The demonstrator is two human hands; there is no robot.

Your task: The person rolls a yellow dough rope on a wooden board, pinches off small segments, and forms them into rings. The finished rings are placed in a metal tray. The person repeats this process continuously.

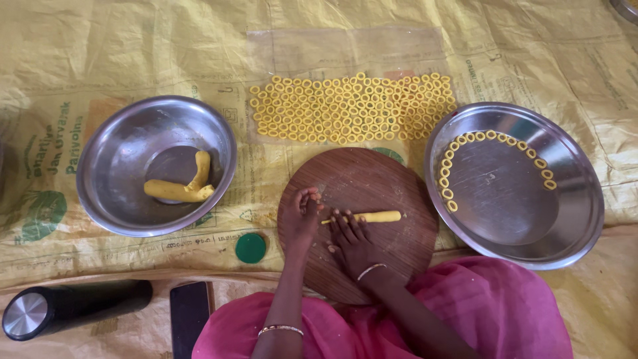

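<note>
- Nearest the wearer, a black cylinder with a steel cap (63, 311) and a dark phone (191, 310) lie on the floor covering.
- The left hand (302, 216) is loosely curled at the thin end of the yellow dough roll (372, 217); whether a piece is pinched cannot be told.
- The right hand (352, 239) lies flat, fingers spread, on the same roll, which rests on the round wooden board (392, 256).
- Risk: uneven pressure could snap or flatten the thin roll; it could roll off the board.
- Dough rings (349, 108) on the clear plastic sheet (345, 50) touch and may stick.
- A steel bowl (113, 166) and steel plate (571, 219) flank the board.
- The surface is a printed yellow sack sheet (100, 60) on the floor; no more of the room is shown.
</note>
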